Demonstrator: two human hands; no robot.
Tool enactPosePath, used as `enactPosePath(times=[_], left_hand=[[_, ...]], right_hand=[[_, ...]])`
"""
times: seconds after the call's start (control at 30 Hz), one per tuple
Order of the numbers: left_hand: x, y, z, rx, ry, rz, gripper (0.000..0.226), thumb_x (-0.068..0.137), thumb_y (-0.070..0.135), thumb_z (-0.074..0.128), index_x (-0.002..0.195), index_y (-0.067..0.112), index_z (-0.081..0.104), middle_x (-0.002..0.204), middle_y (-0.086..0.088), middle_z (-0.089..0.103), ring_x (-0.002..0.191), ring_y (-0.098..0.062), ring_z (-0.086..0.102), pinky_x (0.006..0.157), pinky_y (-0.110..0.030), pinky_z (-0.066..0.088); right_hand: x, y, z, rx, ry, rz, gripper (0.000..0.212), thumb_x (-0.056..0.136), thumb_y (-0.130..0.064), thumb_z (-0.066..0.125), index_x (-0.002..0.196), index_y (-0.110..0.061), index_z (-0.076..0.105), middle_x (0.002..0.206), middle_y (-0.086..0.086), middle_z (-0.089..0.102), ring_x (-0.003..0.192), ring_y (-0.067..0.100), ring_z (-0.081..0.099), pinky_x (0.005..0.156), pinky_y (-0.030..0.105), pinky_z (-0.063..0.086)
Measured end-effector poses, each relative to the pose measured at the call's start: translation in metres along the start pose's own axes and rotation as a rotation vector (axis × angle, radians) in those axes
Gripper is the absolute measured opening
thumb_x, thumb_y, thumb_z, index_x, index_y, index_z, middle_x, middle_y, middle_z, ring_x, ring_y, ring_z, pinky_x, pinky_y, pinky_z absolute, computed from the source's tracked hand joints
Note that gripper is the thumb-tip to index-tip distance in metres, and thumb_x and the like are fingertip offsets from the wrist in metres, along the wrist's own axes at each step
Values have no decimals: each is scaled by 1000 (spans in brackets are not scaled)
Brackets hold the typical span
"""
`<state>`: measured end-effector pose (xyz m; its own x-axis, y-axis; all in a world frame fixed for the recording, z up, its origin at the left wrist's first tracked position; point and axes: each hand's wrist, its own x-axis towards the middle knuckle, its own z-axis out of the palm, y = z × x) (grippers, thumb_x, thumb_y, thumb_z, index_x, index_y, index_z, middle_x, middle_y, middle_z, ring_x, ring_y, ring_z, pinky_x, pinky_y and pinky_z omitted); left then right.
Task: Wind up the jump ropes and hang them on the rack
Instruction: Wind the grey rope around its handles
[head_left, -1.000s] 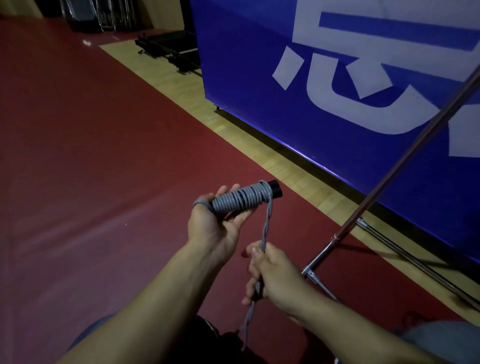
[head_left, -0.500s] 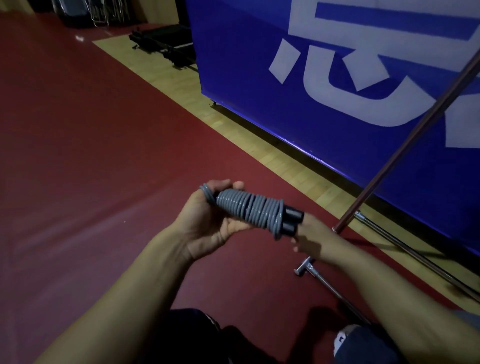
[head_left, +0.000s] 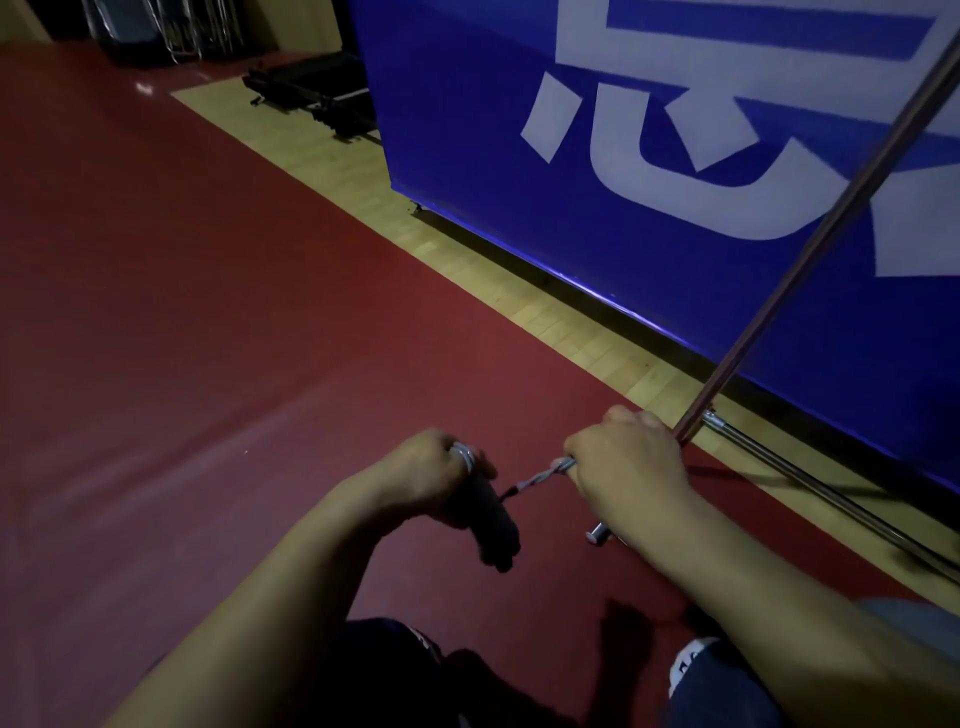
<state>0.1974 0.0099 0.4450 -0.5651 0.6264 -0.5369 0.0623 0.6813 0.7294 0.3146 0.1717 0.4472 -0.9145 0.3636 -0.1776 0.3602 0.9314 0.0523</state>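
Open red floor (head_left: 208, 364) spreads wide to the left; on the right a blue banner (head_left: 675, 260) and the rack's slanted pole (head_left: 810, 260) close in. The left hand (head_left: 431, 478) is clenched on the wound jump rope handles (head_left: 493, 525), whose long axis points down and toward the person. The right hand (head_left: 628, 467), beside the pole's foot, grips a taut twisted rope end (head_left: 540, 475) running between both fists.

Dark red floor mat (head_left: 182, 338), pale wood parquet strip (head_left: 524, 306) beside it. Blue banner (head_left: 649, 249) with big white characters. Jump rope: grey twisted cord (head_left: 543, 475), black handles (head_left: 496, 525). Rack: reddish-brown pole (head_left: 810, 239), silver base tubes (head_left: 789, 470). White shoe toe (head_left: 685, 662).
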Motion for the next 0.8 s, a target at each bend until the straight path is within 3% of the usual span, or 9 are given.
enactPosePath(times=[0.1, 0.2, 0.27, 0.33, 0.43, 0.5, 0.6, 0.67, 0.8], left_hand=[[9, 2, 14, 3, 132, -13, 41, 91, -1, 35, 100, 5, 74, 95, -11, 71, 83, -27, 69, 68, -42, 62], [16, -3, 30, 237, 317, 23, 28, 96, 16, 46, 96, 12, 74, 94, -10, 72, 85, -31, 68, 71, -43, 57], [19, -7, 35, 274, 527, 41, 27, 98, 24, 46, 87, 15, 69, 88, -5, 70, 85, -32, 64, 67, -35, 48], [24, -6, 38, -13, 662, 94, 28, 100, 25, 45, 82, 17, 65, 83, 1, 69, 81, -28, 66, 68, -35, 52], [24, 8, 41, -719, 562, 21, 27, 103, 25, 42, 97, 17, 68, 81, -9, 69, 57, -25, 61, 43, -29, 50], [20, 16, 39, -909, 426, -36, 27, 103, 28, 42, 102, 17, 66, 76, -15, 66, 51, -22, 54, 38, -20, 39], [18, 26, 40, -951, 377, 64, 27, 103, 25, 47, 96, 12, 69, 86, -14, 67, 78, -32, 63, 63, -36, 55], [16, 30, 45, -973, 331, 94, 31, 102, 27, 49, 89, 10, 71, 85, -12, 68, 79, -29, 65, 80, -43, 57], [5, 37, 53, -1005, 342, 223, 44, 102, 30, 45, 71, 18, 73, 81, -8, 69, 71, -22, 65, 65, -39, 57]], right_hand=[[-5, -11, -7, -109, -60, 8, 24, 95, -18, 47, 111, -25, 63, 113, -2, 64, 118, 23, 41, 93, 38, 35], [-7, -13, -5, -5, -162, -32, 23, 99, -31, 49, 114, -19, 62, 114, 7, 64, 112, 29, 55, 79, 35, 42], [-9, -14, 7, 299, -202, -74, 17, 97, -34, 53, 105, -21, 60, 103, 8, 67, 93, 28, 66, 74, 34, 52], [-17, -26, 18, 904, -243, -40, 13, 98, -18, 53, 111, -18, 58, 91, 3, 70, 73, 17, 69, 70, 32, 58], [-27, -52, 25, 1831, -337, 146, 21, 100, 2, 46, 117, 0, 58, 91, 5, 71, 80, 14, 68, 76, 24, 57], [-27, -58, 35, 2184, -414, 261, 24, 98, 6, 46, 118, 5, 58, 100, 13, 71, 94, 21, 68, 84, 27, 57], [-22, -57, 43, 2320, -467, 370, 27, 93, 10, 49, 117, 5, 62, 114, 20, 67, 106, 27, 64, 86, 26, 56], [-21, -56, 44, 2339, -466, 392, 25, 92, 13, 48, 110, 5, 64, 106, 20, 69, 98, 25, 64, 84, 25, 56], [-24, -52, 38, 2310, -435, 303, 21, 88, 13, 52, 100, 6, 68, 88, 16, 68, 76, 18, 63, 70, 24, 50]])
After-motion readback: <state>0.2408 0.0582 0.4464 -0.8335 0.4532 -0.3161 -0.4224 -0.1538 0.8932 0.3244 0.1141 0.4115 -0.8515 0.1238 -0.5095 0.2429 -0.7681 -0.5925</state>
